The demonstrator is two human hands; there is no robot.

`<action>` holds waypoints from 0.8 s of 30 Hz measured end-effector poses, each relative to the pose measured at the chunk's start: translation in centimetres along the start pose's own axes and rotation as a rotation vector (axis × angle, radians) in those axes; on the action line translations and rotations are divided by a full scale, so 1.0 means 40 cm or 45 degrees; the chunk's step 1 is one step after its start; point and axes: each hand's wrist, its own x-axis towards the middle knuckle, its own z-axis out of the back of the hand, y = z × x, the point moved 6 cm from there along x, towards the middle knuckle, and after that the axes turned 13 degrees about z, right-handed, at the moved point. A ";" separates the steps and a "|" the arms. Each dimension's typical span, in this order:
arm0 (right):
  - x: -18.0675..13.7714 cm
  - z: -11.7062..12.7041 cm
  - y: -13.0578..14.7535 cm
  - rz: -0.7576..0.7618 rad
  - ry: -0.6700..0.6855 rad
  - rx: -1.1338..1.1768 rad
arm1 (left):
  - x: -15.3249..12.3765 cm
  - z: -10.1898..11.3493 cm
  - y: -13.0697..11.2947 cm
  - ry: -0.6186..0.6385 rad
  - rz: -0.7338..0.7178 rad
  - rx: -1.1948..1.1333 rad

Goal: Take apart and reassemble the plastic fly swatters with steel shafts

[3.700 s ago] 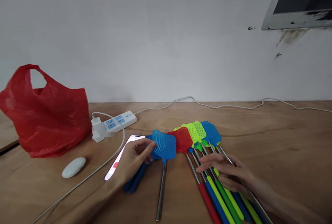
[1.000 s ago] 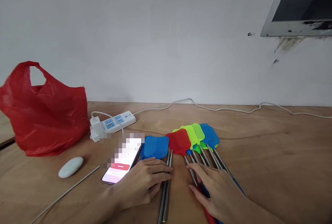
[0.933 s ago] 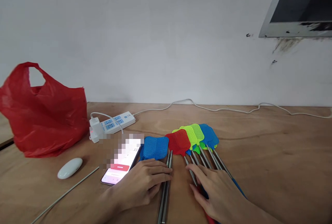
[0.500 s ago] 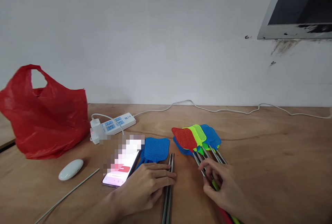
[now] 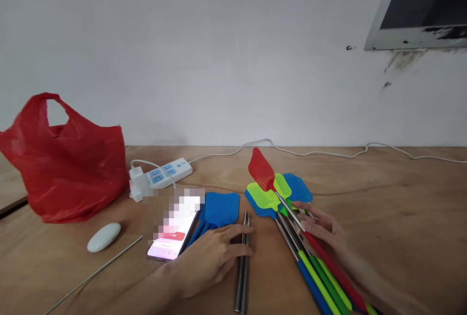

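Observation:
My right hand (image 5: pixel 324 230) is closed around the red fly swatter (image 5: pixel 261 171), whose head is raised and tilted above the others. Beneath it lies a fanned bunch of fly swatters: a yellow-green one (image 5: pixel 263 195), blue ones (image 5: pixel 297 187) and a green-handled one, with metal shafts and coloured grips. My left hand (image 5: pixel 215 256) lies with fingers stretched across several slim metal rods (image 5: pixel 242 276) on the table; its thumb is mostly hidden. Just beyond that hand are blue fly swatter heads (image 5: pixel 222 208), partly covered by it.
A lit phone (image 5: pixel 168 252), partly blurred, lies left of the blue heads. Further left are a white oval object (image 5: pixel 104 237), a thin pale cord or rod (image 5: pixel 95 273) and a red plastic bag (image 5: pixel 73 174). A power strip (image 5: pixel 170 174) with a white cable (image 5: pixel 321 154) runs along the wall.
My right hand has lifted the red fly swatter off the bunch, uncovering the yellow-green head below. My left hand and the metal rods have shifted slightly right and away from me.

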 end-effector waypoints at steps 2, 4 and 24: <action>-0.012 -0.014 0.004 -0.078 0.009 0.074 | 0.006 0.002 -0.007 0.013 0.001 -0.030; -0.017 -0.026 0.007 -0.134 0.053 0.114 | 0.014 0.003 -0.012 0.015 0.005 -0.056; 0.004 -0.016 0.028 -0.092 -0.048 0.233 | 0.008 0.021 -0.021 -0.144 0.090 -0.325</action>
